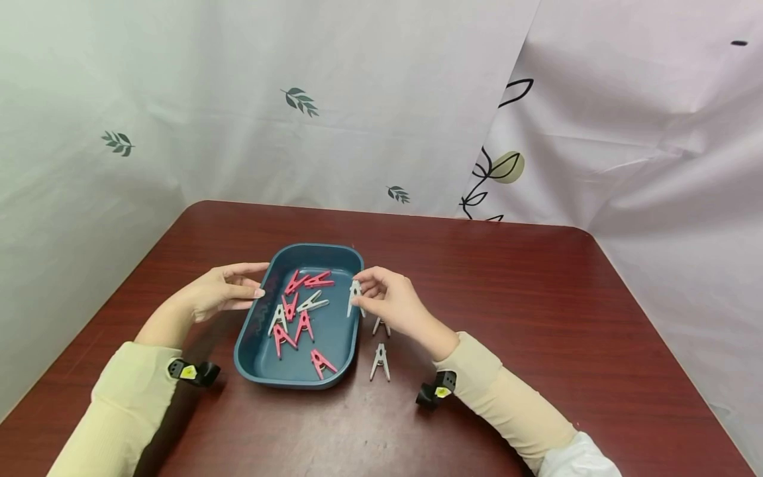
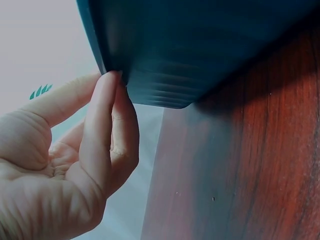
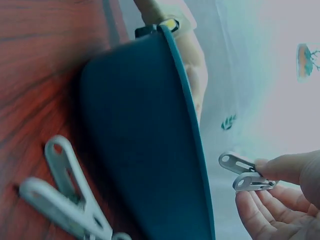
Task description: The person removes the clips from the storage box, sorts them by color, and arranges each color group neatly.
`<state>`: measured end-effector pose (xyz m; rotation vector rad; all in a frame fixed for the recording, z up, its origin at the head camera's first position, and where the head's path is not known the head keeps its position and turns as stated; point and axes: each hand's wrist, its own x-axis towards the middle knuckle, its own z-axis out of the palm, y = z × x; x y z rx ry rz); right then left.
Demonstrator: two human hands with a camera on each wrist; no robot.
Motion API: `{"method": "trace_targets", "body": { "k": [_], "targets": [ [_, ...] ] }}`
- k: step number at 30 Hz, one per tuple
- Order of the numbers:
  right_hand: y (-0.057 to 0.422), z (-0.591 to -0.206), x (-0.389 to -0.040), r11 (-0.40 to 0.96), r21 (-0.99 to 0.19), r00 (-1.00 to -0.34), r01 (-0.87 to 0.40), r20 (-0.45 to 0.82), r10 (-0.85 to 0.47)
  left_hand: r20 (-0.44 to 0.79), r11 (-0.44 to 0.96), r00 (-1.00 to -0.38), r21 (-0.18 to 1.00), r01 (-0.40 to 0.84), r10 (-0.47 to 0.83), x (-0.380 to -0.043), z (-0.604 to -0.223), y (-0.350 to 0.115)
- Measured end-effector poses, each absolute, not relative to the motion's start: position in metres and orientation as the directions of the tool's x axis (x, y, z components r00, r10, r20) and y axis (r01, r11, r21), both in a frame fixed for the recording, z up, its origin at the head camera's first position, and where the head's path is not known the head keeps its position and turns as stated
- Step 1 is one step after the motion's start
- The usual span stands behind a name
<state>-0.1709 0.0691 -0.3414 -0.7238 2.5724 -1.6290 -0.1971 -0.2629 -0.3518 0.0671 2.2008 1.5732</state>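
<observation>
A blue rectangular tray (image 1: 292,383) has several pink clothespins (image 1: 303,325) and two white clothespins (image 1: 312,302) lying in it. On its left side, my left hand (image 1: 223,290) pinches the rim between thumb and fingers, as the left wrist view shows up close. My right hand (image 1: 398,303) is at the opposite rim. Between its thumb and fingers it holds a white clothespin (image 3: 251,182), which overlaps the tray's right edge in the head view and appears above the rim in the right wrist view.
Two more white clothespins (image 1: 379,362) lie on the reddish-brown table (image 1: 507,298) to the right of the tray, one partly hidden behind my right hand. A light curtain (image 1: 334,152) with leaf prints hangs along the table's far and side edges.
</observation>
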Motion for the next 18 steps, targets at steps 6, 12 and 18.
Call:
{"method": "trace_targets", "body": {
  "k": [6, 12, 18],
  "targets": [
    [0.084, -0.346, -0.18, 0.398, -0.856, -0.919, -0.331, 0.196, -0.343, -0.318, 0.347, -0.904, 0.914, -0.212, 0.285, -0.197, -0.352, -0.263],
    [0.098, -0.354, -0.19, 0.417, -0.873, -0.944, -0.252, 0.128, -0.303, -0.321, 0.342, -0.903, 0.914, -0.218, 0.284, -0.198, -0.353, -0.264],
    [0.107, -0.36, -0.201, 0.41, -0.894, -0.963, -0.182, 0.077, -0.259, -0.321, 0.338, -0.904, 0.915, -0.219, 0.283, -0.198, -0.354, -0.265]
  ]
}}
